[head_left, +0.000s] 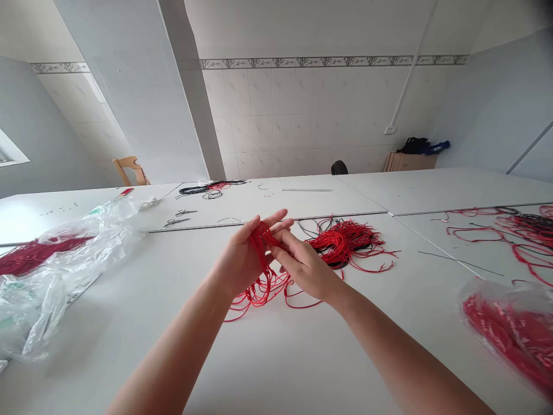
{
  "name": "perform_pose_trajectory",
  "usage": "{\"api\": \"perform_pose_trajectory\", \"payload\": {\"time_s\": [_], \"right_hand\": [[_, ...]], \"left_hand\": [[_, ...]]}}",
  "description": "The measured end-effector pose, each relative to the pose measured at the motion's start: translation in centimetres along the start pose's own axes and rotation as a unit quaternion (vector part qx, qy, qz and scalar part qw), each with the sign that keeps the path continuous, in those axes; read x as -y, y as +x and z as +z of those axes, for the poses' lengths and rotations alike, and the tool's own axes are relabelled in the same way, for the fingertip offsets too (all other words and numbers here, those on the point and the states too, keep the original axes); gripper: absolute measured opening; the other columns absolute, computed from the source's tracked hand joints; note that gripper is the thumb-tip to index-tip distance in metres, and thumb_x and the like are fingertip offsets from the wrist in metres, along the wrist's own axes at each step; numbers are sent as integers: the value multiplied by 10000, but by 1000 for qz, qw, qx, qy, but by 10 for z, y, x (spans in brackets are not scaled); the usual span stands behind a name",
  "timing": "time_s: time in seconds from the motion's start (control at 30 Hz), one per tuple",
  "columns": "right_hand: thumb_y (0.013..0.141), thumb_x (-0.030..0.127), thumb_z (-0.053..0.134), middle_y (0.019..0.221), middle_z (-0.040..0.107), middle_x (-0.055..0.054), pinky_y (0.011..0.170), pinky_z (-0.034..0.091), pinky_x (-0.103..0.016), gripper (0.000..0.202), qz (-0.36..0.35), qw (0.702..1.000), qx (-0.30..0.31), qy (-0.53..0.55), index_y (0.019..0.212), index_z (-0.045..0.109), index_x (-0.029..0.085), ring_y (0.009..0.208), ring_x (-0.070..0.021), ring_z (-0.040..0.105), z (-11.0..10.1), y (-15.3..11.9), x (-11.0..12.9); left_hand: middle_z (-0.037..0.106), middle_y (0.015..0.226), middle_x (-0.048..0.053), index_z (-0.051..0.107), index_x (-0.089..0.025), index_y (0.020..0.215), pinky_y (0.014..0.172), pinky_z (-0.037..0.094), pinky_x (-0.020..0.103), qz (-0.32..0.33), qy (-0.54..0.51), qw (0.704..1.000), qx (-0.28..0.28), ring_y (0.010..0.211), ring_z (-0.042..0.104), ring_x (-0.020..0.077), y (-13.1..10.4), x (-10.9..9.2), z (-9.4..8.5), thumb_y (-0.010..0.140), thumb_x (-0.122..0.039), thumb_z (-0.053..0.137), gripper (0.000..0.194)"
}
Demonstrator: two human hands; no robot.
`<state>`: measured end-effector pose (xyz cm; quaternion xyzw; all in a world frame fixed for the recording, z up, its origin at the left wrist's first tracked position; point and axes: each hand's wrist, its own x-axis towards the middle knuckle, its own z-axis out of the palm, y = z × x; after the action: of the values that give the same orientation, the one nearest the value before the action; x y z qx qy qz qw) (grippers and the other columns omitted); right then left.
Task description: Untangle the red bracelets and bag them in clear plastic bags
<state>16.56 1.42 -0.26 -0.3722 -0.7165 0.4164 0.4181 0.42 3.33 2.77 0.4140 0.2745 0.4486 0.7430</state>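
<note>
A bunch of thin red cords lies across the palm of my left hand, under the thumb, with the fingertips stretched out beyond it. My right hand pinches the same bunch between thumb and fingers, close against the left palm. The lower ends of the cords hang down in loops onto the white table. Just right of my right hand lies a thick pile of red and black cords. The fingertips of my right hand partly hide the gripped strands.
Clear plastic bags with dark red cords lie at the left; another bag of red cords is at the right. Small scissors, black cords and a thin ruler-like strip lie farther back. More red and black cords spread at the right edge.
</note>
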Motion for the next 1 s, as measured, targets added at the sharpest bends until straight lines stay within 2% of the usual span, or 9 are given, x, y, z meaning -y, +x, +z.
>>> {"api": "perform_pose_trajectory", "payload": {"time_s": [0.1,0.23,0.3,0.4,0.5,0.6,0.73,0.9,1.0], "right_hand": [[1055,400,454,667,394,62,546,278,-291,178,6,1000,-3,-10,1057,555,254,549,-120,339,2,-1,4],[994,378,586,814,573,29,609,376,-284,176,-16,1000,-4,20,1102,590,238,666,-132,492,4,-1,8],[976,348,611,851,597,19,636,395,-283,158,-18,999,-7,27,1077,606,226,703,-135,511,5,-1,8],[976,368,609,729,498,42,576,335,-276,152,-4,1000,-15,25,1011,623,221,620,-121,414,5,-1,6],[991,399,587,678,407,54,538,277,-280,184,-4,999,-17,29,1056,636,233,575,-119,334,4,-1,3],[1003,412,571,664,357,58,528,255,-286,205,-6,999,-18,39,1099,636,243,561,-121,302,3,0,1],[1016,446,546,656,320,58,524,255,-292,229,-11,998,-18,52,1017,625,231,559,-123,280,4,1,-2],[1037,436,508,673,358,57,543,286,-289,230,-24,999,-17,37,1048,621,236,570,-125,310,3,2,-2],[1018,461,554,783,550,30,600,365,-281,247,-33,999,-16,-28,1076,629,232,660,-134,472,-9,1,2]], "left_hand": [[718,1340,73,755,-224,1261,985,499,377,-4,-8,1000,-3,1215,614,268,-1,-1,2,1020,-432,507,404],[736,1303,70,770,-230,1230,968,507,386,-13,-23,1000,-7,1177,639,269,-1,-2,4,1024,-415,503,385],[739,1296,70,771,-229,1232,967,506,375,-13,-21,1000,-12,1198,632,268,-1,-2,4,1023,-420,509,386],[742,1292,75,770,-221,1236,981,503,369,-9,-15,1000,-13,1242,612,268,-1,-1,5,1030,-414,498,392],[739,1297,81,773,-212,1229,981,511,372,0,-12,1000,-3,1245,614,272,0,0,5,1033,-403,496,389],[726,1324,86,775,-206,1224,982,517,366,11,-4,1000,11,1267,607,279,0,0,4,1024,-401,527,374],[700,1373,87,782,-217,1207,987,509,345,14,17,999,25,1361,548,291,0,3,2,1004,-402,588,337],[709,1357,105,808,-195,1110,1024,491,339,29,30,999,22,1401,522,296,0,5,3,994,-366,610,286],[745,1279,109,811,-181,1018,989,522,343,59,23,998,-22,1319,595,285,-1,-2,5,1007,-323,583,269]]}}
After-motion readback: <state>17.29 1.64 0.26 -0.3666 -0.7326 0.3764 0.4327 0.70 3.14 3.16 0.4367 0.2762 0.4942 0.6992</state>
